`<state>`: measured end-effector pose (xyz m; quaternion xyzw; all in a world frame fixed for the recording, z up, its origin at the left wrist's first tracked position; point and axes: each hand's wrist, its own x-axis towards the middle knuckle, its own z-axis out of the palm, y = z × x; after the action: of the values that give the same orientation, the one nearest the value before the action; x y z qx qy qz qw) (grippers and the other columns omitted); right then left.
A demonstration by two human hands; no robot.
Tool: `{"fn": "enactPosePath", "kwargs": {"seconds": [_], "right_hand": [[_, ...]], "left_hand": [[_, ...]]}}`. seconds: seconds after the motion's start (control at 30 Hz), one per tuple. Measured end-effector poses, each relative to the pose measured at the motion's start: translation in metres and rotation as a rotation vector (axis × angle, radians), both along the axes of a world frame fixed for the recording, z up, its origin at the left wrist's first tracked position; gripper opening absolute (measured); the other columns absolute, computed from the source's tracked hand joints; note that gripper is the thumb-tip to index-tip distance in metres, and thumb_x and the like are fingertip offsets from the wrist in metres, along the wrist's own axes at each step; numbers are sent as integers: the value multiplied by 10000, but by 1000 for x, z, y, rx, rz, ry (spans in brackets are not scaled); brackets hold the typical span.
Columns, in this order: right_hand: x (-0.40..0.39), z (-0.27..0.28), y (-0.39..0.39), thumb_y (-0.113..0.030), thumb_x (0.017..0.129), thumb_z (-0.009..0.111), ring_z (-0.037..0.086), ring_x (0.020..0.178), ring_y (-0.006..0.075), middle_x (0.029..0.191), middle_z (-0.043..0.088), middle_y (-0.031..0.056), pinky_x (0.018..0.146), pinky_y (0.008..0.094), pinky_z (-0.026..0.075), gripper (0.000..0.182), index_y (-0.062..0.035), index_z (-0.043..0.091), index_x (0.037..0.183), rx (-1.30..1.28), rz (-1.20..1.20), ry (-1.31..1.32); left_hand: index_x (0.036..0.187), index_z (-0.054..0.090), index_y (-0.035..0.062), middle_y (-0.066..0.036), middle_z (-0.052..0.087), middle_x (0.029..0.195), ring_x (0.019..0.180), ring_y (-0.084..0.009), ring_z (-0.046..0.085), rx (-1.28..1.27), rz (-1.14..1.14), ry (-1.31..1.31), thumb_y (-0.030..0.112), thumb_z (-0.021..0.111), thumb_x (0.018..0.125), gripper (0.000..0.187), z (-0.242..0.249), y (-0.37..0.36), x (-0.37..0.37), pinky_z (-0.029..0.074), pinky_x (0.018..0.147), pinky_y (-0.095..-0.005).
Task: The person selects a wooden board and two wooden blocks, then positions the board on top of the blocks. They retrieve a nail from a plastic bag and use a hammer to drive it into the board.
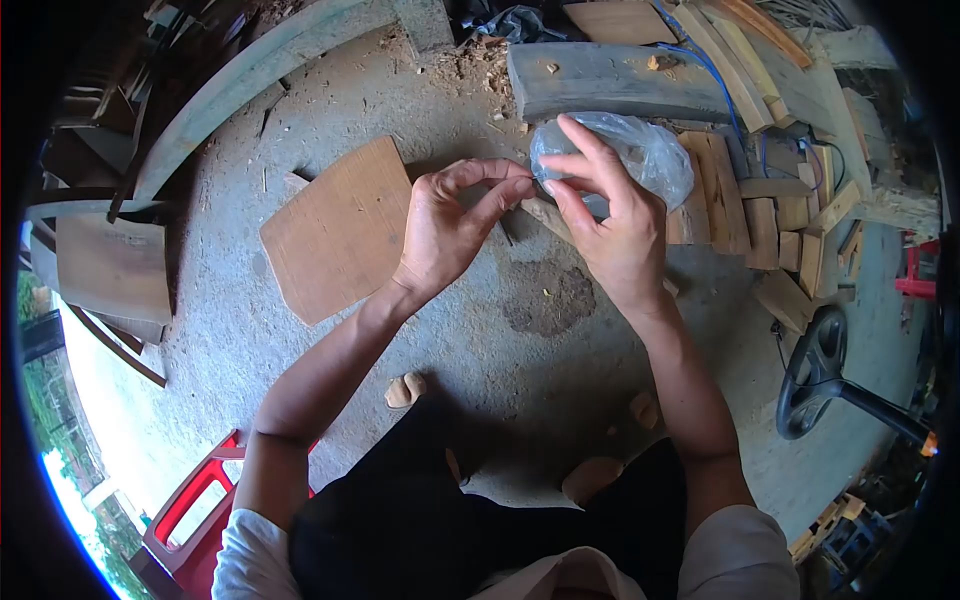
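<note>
Both my hands are raised close together over the concrete floor, fingertips nearly meeting. My left hand [450, 222] is closed, thumb and index finger pinched on something thin and dark, too small to name. On the other side my right hand [615, 220] has its thumb near its index finger at the same spot, with other fingers raised; whether it grips anything is too small to tell. Behind the right hand lies a clear plastic bag [655, 160]. A flat brown wooden panel [340, 230] rests on the floor beside the left hand.
Wood blocks and offcuts [730, 190] are piled at the right, below a thick grey beam [620, 82]. A steering wheel [815, 375] stands at the right. A red chair [195, 510] is at lower left, and a curved board [240, 85] at upper left.
</note>
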<state>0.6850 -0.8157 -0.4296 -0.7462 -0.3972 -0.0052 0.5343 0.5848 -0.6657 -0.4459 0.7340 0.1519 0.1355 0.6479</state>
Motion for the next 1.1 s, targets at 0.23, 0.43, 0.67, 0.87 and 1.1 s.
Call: {"fn": "enactPosePath", "kwargs": {"seconds": [0.23,0.43,0.67,0.87,1.1], "right_hand": [[10,-12,-6,-15,898,687,692,849,124,955,719,88,771,253,554,221,-16,679,1118,-30,183,255],[7,-17,-1,-82,952,671,630,844,52,941,700,29,733,223,518,144,25,690,1045,205,161,736],[3,-16,4,-64,939,676,623,800,46,931,705,30,693,226,506,127,18,693,1035,111,165,660],[-20,-14,17,11,847,703,668,698,205,795,650,87,632,306,511,74,-6,634,867,-109,200,133],[-46,-45,20,-8,851,706,673,707,203,791,657,81,625,304,514,80,-12,626,852,-158,340,346]], "left_hand": [[990,739,-15,-47,739,865,853,-67,626,-197,31,-34,147,696,942,174,-4,-3,-4,521,821,-271],[1066,708,-5,-67,720,952,932,-119,662,-256,6,-56,225,599,1008,261,-6,5,-10,527,901,-295],[1070,717,15,-68,702,1003,983,-127,602,-11,153,-95,95,670,947,154,-11,14,-24,485,876,-296],[894,737,152,15,685,839,844,-196,595,750,100,-89,146,828,731,187,-11,10,-41,434,833,-341],[948,715,59,-32,713,930,922,-199,635,353,73,147,44,792,789,177,-32,7,-81,482,890,-342]]}}
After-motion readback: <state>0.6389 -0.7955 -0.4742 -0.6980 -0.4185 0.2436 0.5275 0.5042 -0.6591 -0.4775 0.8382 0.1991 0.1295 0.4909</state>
